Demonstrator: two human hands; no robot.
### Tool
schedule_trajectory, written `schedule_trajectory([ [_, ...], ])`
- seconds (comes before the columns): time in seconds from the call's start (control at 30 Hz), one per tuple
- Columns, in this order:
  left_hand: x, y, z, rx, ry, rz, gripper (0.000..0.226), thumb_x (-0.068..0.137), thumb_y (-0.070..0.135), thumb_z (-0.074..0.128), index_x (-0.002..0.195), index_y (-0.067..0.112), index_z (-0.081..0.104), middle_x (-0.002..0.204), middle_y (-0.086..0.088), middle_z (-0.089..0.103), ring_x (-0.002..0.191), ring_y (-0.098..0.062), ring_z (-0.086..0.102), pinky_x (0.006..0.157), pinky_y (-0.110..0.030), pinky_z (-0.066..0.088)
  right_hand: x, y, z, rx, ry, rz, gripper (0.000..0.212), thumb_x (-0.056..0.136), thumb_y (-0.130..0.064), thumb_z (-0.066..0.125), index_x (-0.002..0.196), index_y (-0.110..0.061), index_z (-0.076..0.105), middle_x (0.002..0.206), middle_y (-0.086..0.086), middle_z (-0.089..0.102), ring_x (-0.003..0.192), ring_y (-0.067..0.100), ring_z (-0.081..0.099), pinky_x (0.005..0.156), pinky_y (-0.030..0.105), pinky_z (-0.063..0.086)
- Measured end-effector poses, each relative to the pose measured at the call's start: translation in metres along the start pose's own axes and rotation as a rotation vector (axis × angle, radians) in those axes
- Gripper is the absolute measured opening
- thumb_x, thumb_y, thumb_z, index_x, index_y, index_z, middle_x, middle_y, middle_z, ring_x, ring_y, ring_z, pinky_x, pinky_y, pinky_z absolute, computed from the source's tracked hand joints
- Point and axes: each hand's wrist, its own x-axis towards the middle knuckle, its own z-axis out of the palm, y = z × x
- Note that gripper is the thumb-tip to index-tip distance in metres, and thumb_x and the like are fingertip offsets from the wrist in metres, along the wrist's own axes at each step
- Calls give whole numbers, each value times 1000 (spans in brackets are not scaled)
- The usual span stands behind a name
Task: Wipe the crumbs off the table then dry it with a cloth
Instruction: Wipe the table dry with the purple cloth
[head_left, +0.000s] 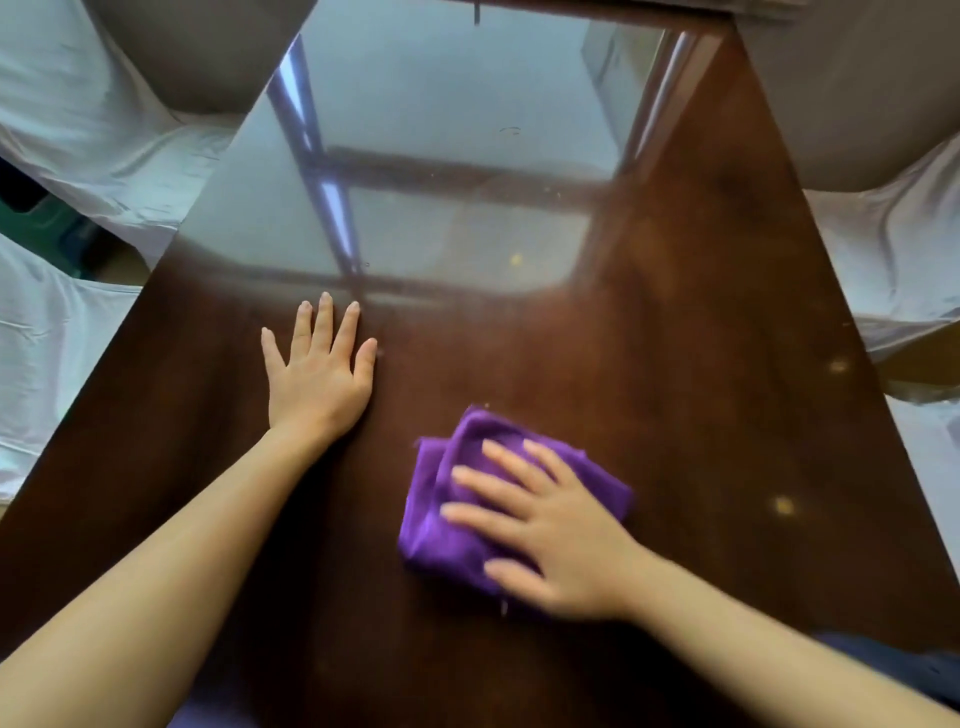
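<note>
A glossy dark brown wooden table (701, 291) fills the view. A folded purple cloth (447, 525) lies on it near the front, right of centre. My right hand (550, 525) presses flat on the cloth with fingers spread, covering its right half. My left hand (319, 374) rests palm down on the bare tabletop to the left, fingers apart, holding nothing. Small pale crumbs show on the wood: one (517, 260) in the middle, one (837, 366) at the right, one (783, 505) right of the cloth, and tiny specks beside the cloth's far edge.
Chairs with white covers (78, 130) stand along the left side and another white cover (893, 249) along the right side. The table's far half reflects a bright window.
</note>
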Motion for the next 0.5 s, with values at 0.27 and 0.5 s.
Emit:
schedule_trajectory([
  [0.27, -3, 0, -7, -27, -74, 23, 60, 90, 53, 12, 144, 27, 9, 157, -1, -1, 143, -16, -7, 113, -52, -8, -49, 46, -13, 3, 76, 333, 54, 87, -48, 39, 139, -40, 32, 152, -7, 25, 143, 23, 14, 114, 43, 13],
  [0.5, -90, -14, -7, 32, -24, 57, 62, 89, 54, 10, 144, 27, 7, 157, -3, 3, 143, -17, -2, 115, -46, -2, -10, 155, -35, -37, 195, 735, 49, 93, -38, 45, 140, -31, 34, 155, 1, 27, 142, 27, 20, 113, 46, 19],
])
